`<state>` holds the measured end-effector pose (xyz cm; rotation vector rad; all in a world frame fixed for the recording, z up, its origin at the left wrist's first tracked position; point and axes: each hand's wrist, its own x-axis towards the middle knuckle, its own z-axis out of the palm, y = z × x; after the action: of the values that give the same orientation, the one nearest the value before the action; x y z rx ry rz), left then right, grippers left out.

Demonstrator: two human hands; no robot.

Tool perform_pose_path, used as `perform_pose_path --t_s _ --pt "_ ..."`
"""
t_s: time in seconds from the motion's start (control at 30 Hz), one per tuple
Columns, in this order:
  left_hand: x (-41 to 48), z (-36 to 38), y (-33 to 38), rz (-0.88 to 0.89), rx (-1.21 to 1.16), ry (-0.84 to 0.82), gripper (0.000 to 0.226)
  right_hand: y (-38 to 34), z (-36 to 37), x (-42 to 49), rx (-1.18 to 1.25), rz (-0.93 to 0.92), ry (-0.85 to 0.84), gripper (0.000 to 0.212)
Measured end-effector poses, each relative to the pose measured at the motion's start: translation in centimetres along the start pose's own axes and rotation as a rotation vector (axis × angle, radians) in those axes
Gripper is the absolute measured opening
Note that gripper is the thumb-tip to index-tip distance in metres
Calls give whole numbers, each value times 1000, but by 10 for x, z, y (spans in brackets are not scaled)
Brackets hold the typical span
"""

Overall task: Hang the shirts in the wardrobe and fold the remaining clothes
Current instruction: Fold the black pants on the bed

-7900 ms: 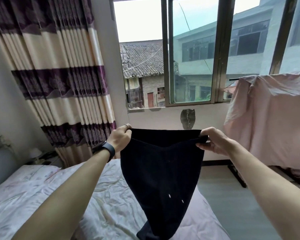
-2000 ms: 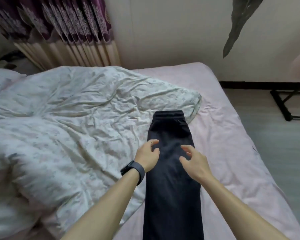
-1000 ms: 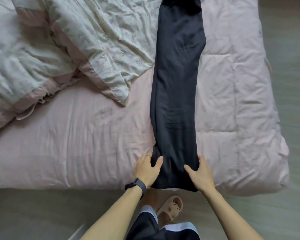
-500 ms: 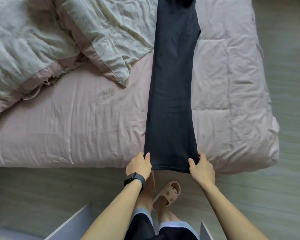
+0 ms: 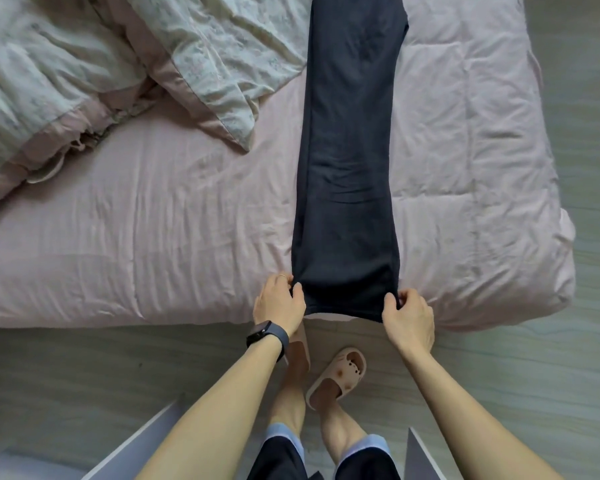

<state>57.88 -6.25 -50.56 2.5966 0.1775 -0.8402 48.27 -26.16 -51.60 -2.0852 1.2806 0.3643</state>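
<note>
Pinching trousers (image 5: 347, 168) hem corners (seemingly): fingers (image 5: 298, 292) of left hand (image 5: 279, 304), right hand (image 5: 409, 317).

Top edge chops the trousers (image 5: 347, 168), waistband out of shot. Quilt (image 5: 84, 64) cropped at the top and left, and the bed (image 5: 136, 237) runs off the left too. Left hand (image 5: 279, 303) and right hand (image 5: 407, 317) pinch the hem corners, fingertips lost behind the cloth. One slipper (image 5: 298, 348) is mostly hidden behind the left wrist. Two pale panels (image 5: 142, 441) are cut by the bottom edge, can't tell what they are.
</note>
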Motion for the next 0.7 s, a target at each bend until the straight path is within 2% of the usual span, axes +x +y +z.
perform_pose_path --t_s 0.1,0.17,0.23,0.3,0.37,0.43,0.5,0.6,0.7 --pt "-7 -5 -7 -129 -68 2 22 6 -3 -6 71 3 5 16" --pt "-4 -6 -13 -190 17 -95 25 13 0 -6 36 -22 -82 14" --pt "1 -8 -12 -221 103 -119 27 17 1 -3 11 0 -143 16" --pt "6 -6 -8 -117 197 -7 32 16 1 -2 -57 -44 -91 30" --pt "9 -6 0 119 248 135 51 9 5 -1 -183 -188 27 44" --pt "15 -5 12 382 332 160 68 -5 12 0 -278 -410 133 50" --pt "31 1 28 562 414 153 73 -26 24 7 -344 -598 178 55" --pt "63 12 41 637 536 103 66 -44 48 26 -486 -749 89 64" --pt "91 22 20 588 642 11 63 -22 61 57 -624 -747 63 67"
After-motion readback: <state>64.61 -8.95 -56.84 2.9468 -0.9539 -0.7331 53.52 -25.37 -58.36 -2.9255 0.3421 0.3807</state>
